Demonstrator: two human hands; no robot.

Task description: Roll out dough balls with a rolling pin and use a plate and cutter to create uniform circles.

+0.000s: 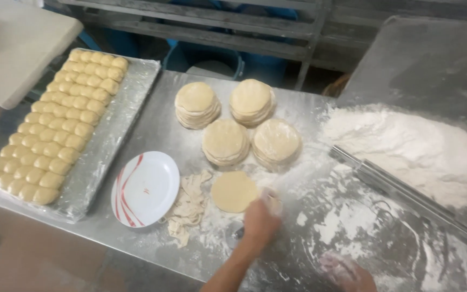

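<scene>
Flour-dusted steel worktop (152, 113), seen from above. The left hand (259, 220) reaches in from the lower edge; its fingers (270, 201) are blurred, curled at the right rim of a flat round dough disc (234, 191) and apparently touching it — whether they grip it cannot be told. The disc lies flat on the worktop, just below four stacks of dough rounds; being circular, it has no long axis and points no way. The right hand (347, 272) sits at the lower edge, white with flour, partly cut off by the frame and blurred, so the set of its fingers cannot be told.

Just left of the disc lies a heap of pale dough trimmings (189, 206), and beside that a white plate (146, 188) with red stripes. The stacks of dough rounds (239, 125) stand two by two, close together. A metal rolling pin (401, 190) lies to the right, its long axis running from upper left to lower right, along the edge of a flour mound (412, 146). Farthest left, a foil-lined tray (109, 146) holds rows of yellowish dough balls (55, 130) — its near corner meets the worktop edge. A pale board (17, 48) is cut off at the upper left.
</scene>
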